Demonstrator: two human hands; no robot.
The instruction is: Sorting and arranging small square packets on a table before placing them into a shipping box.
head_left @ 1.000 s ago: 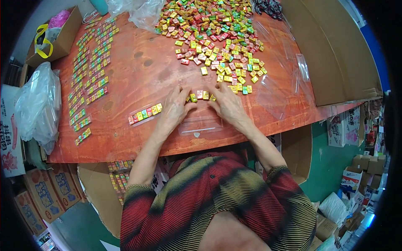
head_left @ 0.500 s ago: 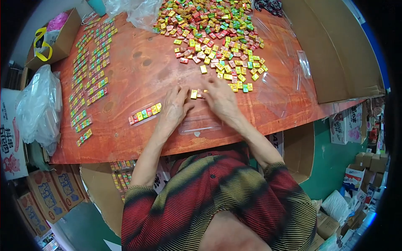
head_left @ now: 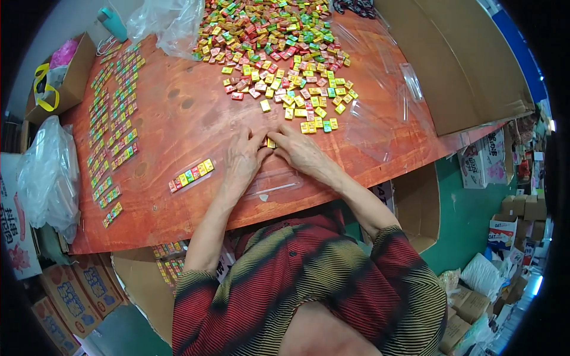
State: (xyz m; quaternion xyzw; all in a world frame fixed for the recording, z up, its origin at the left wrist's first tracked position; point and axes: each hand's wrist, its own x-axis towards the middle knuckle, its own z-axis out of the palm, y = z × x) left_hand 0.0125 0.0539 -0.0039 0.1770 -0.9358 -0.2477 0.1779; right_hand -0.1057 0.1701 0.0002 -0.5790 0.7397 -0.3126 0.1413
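My left hand [head_left: 244, 157] and my right hand [head_left: 298, 154] meet near the table's front edge, fingers curled in toward each other. Between their fingertips a small yellow box [head_left: 271, 143] shows; my fingers hide most of whatever is beside it. Just in front of my wrists lies a clear plastic tray [head_left: 274, 185]. Left of my left hand, a filled tray holds a row of small coloured boxes [head_left: 191, 175]. Several loose boxes [head_left: 319, 125] sit beyond my right hand, at the near end of a large heap of small boxes [head_left: 270, 35].
Rows of filled trays [head_left: 122, 113] lie along the left of the red wooden table [head_left: 178, 127]. Clear empty trays [head_left: 371, 127] are on the right, beside a large cardboard box [head_left: 457, 65]. Plastic bags [head_left: 47, 172] hang at the left edge. An open carton [head_left: 418, 204] stands below the table.
My hands have drawn together, the right one moving left, and they now close round the small boxes that lay between them. The whole view has shifted slightly.
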